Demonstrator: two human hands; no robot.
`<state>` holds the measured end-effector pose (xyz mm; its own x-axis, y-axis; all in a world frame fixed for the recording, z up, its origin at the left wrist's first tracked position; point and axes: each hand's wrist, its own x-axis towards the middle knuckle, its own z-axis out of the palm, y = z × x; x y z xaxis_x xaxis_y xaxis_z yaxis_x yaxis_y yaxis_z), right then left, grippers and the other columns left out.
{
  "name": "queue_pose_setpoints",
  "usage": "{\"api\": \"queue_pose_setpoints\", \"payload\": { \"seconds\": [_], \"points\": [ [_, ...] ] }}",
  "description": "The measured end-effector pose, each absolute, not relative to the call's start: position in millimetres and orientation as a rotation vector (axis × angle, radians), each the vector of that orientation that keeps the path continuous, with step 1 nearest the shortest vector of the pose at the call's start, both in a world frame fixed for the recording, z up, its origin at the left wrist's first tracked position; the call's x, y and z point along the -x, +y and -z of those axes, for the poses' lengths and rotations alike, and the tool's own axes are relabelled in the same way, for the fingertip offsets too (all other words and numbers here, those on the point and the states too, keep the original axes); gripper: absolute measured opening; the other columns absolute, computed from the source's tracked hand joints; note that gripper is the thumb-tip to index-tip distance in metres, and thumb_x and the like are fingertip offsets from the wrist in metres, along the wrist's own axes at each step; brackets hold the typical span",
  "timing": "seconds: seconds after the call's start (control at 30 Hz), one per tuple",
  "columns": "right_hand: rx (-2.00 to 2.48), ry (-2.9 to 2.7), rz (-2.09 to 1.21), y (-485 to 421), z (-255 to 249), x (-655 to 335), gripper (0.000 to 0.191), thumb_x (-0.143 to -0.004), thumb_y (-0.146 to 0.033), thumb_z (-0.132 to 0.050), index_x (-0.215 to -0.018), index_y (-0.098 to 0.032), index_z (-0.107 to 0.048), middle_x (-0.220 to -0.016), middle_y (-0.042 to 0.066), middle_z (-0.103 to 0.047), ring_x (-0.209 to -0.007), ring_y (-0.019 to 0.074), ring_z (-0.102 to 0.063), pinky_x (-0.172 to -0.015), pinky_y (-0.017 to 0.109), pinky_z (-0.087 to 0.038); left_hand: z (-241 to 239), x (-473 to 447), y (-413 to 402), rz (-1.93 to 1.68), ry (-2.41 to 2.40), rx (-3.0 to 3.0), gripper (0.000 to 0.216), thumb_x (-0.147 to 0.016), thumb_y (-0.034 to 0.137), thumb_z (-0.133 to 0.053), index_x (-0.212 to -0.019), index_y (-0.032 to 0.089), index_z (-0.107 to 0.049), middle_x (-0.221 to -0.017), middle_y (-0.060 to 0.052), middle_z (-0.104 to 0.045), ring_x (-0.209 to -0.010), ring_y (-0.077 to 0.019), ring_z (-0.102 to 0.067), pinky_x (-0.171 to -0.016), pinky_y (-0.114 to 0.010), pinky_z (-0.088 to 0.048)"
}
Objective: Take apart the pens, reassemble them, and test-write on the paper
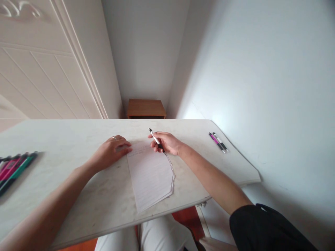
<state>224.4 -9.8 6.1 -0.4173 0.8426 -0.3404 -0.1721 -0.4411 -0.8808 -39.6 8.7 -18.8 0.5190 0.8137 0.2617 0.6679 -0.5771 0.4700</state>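
My right hand [167, 142] is closed around a white pen with a black grip [156, 139]. The pen slants, its clicker end up and away from me and its dark grip end down toward the paper's right edge; whether the tip touches anything I cannot tell. Lined paper sheets [150, 177] with a torn right edge lie in front of me, a few lines of handwriting near the top. My left hand [113, 150], a ring on one finger, lies with fingers stretched out at the paper's upper left edge.
Two pens, one purple [216, 142] and one white [220, 141], lie at the right of the white table [86, 205]. Several coloured pens [17, 167] lie at the far left. A wall [261, 87] borders the right side; a brown wooden stand [146, 107] is behind the table.
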Motion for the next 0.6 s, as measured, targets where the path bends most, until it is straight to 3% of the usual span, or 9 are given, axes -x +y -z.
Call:
{"api": "queue_pose_setpoints", "payload": {
  "seconds": [0.2, 0.33, 0.47, 0.6],
  "points": [
    [1.314, -1.251, -1.553, -3.6, -8.9, -239.6, 0.023, -0.086, -0.036, -0.064, -0.084, -0.020, -0.048, -0.068, 0.004, -0.071, -0.054, 0.0164, -0.068, -0.040, 0.018, -0.038, 18.1, 41.7, 11.3, -0.663, 1.227, -2.417, 0.037, -0.084, 0.051, -0.052, -0.091, 0.021, -0.072, -0.097, -0.005, -0.068, -0.087, -0.0213, -0.064, -0.080, -0.031, -0.049],
    [1.416, -1.322, -1.273, 2.7, 1.7, -245.9, 0.025, -0.079, -0.037, -0.070, -0.075, -0.018, -0.054, -0.064, 0.000, -0.066, -0.052, 0.0114, -0.060, -0.043, 0.018, -0.035, 17.3, 43.4, 13.5, -0.694, 1.191, -2.411, 0.034, -0.083, 0.050, -0.052, -0.088, 0.022, -0.070, -0.094, -0.005, -0.070, -0.088, -0.0218, -0.065, -0.082, -0.031, -0.049],
    [1.410, -1.467, -0.918, -1.0, 12.4, -255.7, 0.036, -0.067, -0.045, -0.077, -0.065, -0.017, -0.055, -0.056, -0.006, -0.052, -0.052, 0.0075, -0.045, -0.048, 0.019, -0.032, 15.3, 43.9, 13.9, -0.750, 1.166, -2.408, 0.033, -0.082, 0.050, -0.053, -0.085, 0.022, -0.070, -0.092, -0.006, -0.071, -0.087, -0.0234, -0.066, -0.082, -0.033, -0.050],
    [1.423, -1.386, -1.013, -21.1, 9.6, -276.1, 0.040, -0.070, -0.055, -0.070, -0.067, -0.017, -0.055, -0.053, -0.007, -0.047, -0.046, 0.0065, -0.035, -0.044, 0.021, -0.026, 14.2, 43.1, 12.6, -0.775, 1.140, -2.406, 0.034, -0.082, 0.050, -0.053, -0.083, 0.021, -0.070, -0.090, -0.007, -0.072, -0.086, -0.0235, -0.066, -0.081, -0.034, -0.051]
  ]
}}
